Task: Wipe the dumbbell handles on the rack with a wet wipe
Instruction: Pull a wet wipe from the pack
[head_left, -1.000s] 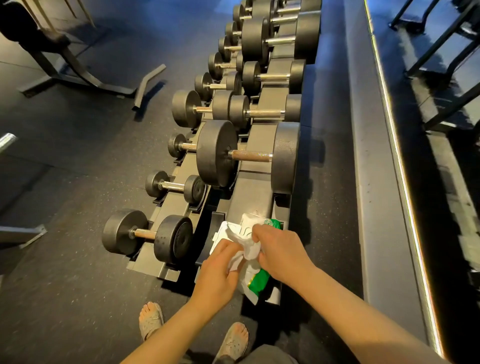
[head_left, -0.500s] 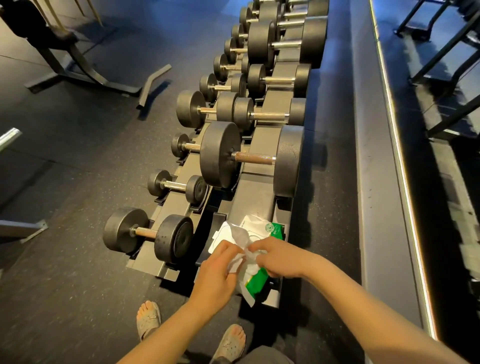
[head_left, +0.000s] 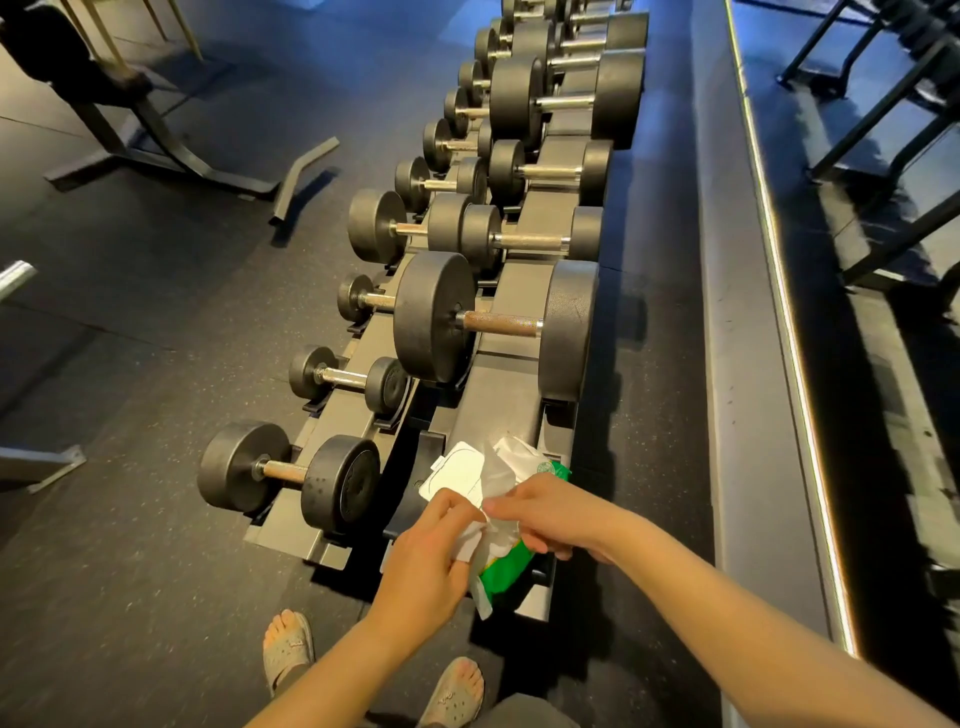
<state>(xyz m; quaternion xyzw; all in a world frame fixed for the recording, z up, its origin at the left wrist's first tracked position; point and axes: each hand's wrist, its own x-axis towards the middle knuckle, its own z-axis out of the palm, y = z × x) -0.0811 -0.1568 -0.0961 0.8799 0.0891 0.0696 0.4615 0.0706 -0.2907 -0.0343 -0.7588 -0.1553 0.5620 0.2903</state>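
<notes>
A green and white wet-wipe pack (head_left: 506, 566) lies on the near end of the two-tier dumbbell rack (head_left: 511, 410), its white lid flap (head_left: 457, 473) open. My left hand (head_left: 426, 556) and my right hand (head_left: 550, 514) meet over the pack, and both pinch a white wet wipe (head_left: 483, 535) between them. Black dumbbells with metal handles fill the rack. The closest upper one is large, with a rusty handle (head_left: 498, 323). The nearest lower dumbbell (head_left: 291, 473) sits left of my hands.
Dark rubber floor lies to the left, with a bench frame (head_left: 171, 156) at the far left. A long grey ledge (head_left: 737, 312) with a bright strip runs along the right of the rack. My feet in sandals (head_left: 291, 649) stand just before the rack's end.
My right hand has lowered and turned flatter over the pack. The wipe now stretches between both hands. The camera has shifted slightly, and the pack's lid flap shows more.
</notes>
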